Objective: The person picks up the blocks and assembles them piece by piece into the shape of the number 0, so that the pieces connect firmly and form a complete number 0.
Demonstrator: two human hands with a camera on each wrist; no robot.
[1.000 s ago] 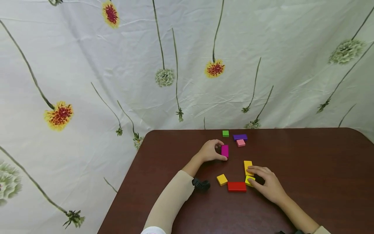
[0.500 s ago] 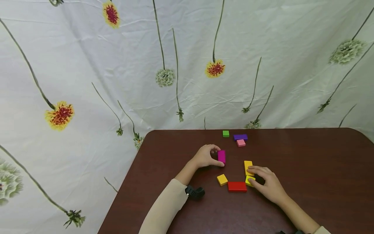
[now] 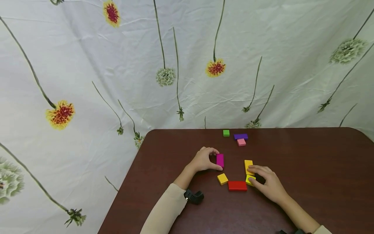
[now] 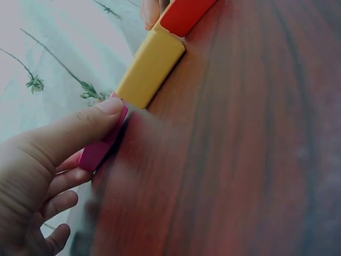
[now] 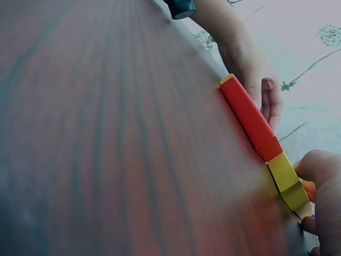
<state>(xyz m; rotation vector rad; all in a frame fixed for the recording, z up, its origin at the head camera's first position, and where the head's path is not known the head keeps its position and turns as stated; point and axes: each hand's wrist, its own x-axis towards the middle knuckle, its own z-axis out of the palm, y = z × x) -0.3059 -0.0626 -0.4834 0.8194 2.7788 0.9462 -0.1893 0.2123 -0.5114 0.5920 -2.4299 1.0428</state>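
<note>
My left hand (image 3: 204, 160) grips a magenta rectangular block (image 3: 220, 161) between thumb and fingers, on the table's left-middle part. The left wrist view shows the thumb along one end of the magenta block (image 4: 97, 153). To the right, my right hand (image 3: 269, 186) has its thumb on a bright yellow square block (image 3: 249, 180), while its fingers rest at an orange-yellow rectangular block (image 3: 248, 166) just beyond. Left of the bright yellow block lies a red rectangular block (image 3: 237, 186), touching or nearly so. Beside the red one, a golden square block (image 3: 222, 179) sits slightly turned.
Farther back lie a green block (image 3: 226, 133), a purple rectangular block (image 3: 241, 136) and a pink block (image 3: 241, 142) near it. The brown table (image 3: 315, 169) ends at a flower-print white cloth (image 3: 131, 58). A black strap (image 3: 194, 196) sits on the left wrist.
My left hand has drawn the magenta block nearer and slightly left, away from the green, purple and pink blocks. The right hand and the blocks by it stay in place.
</note>
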